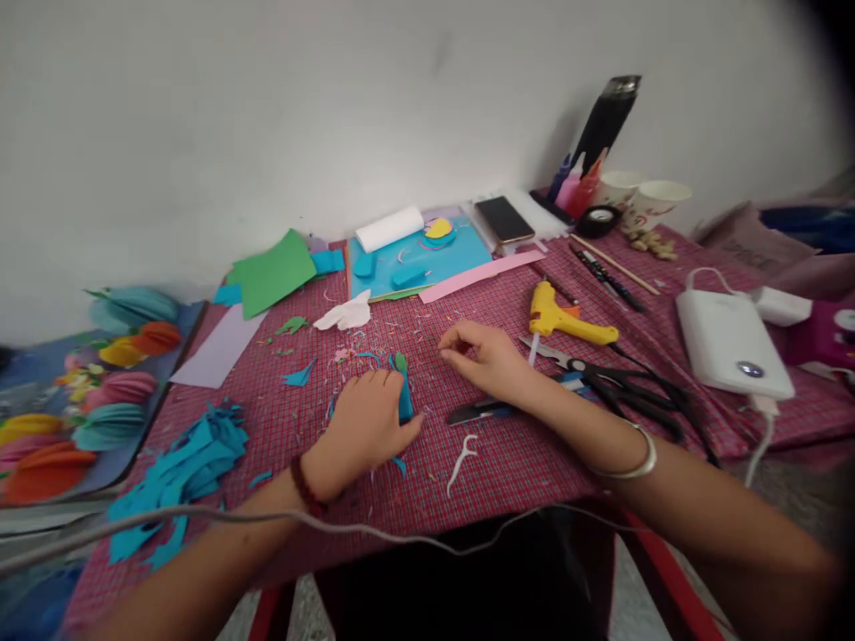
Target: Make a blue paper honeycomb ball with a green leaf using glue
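Note:
My left hand [367, 414] rests palm down at the middle of the table, over a blue paper piece [406, 401] with a small green piece [401, 362] at its top. Its fingers curl under, out of sight, with the thumb out to the right. To the right, my right hand [486, 358] hovers above the cloth with its fingers bent and the thumb near the index finger; a gap shows between them. Just below it lies a black-handled cutter [476, 412]. Small paper scraps are scattered around both hands.
A yellow glue gun [574, 322] and black pliers [621, 383] lie right of my right hand. Blue paper strips [193, 472] are heaped at the left. A white cable [354, 528] crosses the near edge. A power bank [731, 343], phone [506, 219] and paper cups [658, 203] stand farther off.

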Available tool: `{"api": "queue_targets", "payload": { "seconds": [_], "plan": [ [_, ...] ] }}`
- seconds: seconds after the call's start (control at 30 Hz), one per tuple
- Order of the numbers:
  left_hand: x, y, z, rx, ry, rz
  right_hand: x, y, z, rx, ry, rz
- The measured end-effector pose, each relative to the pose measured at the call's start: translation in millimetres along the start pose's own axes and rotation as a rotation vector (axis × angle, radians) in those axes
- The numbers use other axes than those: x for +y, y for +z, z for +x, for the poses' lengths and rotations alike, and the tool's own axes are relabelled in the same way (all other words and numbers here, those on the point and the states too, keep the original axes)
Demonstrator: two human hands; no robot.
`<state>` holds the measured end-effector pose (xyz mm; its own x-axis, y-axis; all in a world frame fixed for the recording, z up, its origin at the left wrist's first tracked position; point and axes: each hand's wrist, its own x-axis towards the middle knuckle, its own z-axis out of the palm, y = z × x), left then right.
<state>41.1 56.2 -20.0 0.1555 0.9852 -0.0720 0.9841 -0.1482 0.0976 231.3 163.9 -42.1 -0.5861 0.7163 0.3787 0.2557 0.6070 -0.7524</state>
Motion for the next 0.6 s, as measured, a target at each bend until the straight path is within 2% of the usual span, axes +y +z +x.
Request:
{"api": "queue_targets", "payload": {
  "seconds": [0.13,0.3,0.47,0.53,0.6],
  "plan": [
    [6.8,-7.4,-3.3,-0.004,-0.173,-0.044,10.8,-4.2,2.1,-0.012,0.022,-0.065],
    [-8.6,-13.5,-16.0,0.095,-0.319,-0.169,7.9,-11.3,5.5,-0.023,-0.059,-0.058],
    [-30.5,-0.3,-27.3,0.281,-0.485,-0.498,0.4,-13.1,5.6,-0.026,-0.080,0.016],
    [-31.3,5.4,-29.4,0.335,-0.490,-0.667,-6.4,-8.4,4.4,-0.038,-0.063,0.080],
    [-25.3,6.4,-29.9,0.385,-0.439,-0.820,-19.0,-0.6,1.9,-0.062,-0.043,0.166]
  ]
}}
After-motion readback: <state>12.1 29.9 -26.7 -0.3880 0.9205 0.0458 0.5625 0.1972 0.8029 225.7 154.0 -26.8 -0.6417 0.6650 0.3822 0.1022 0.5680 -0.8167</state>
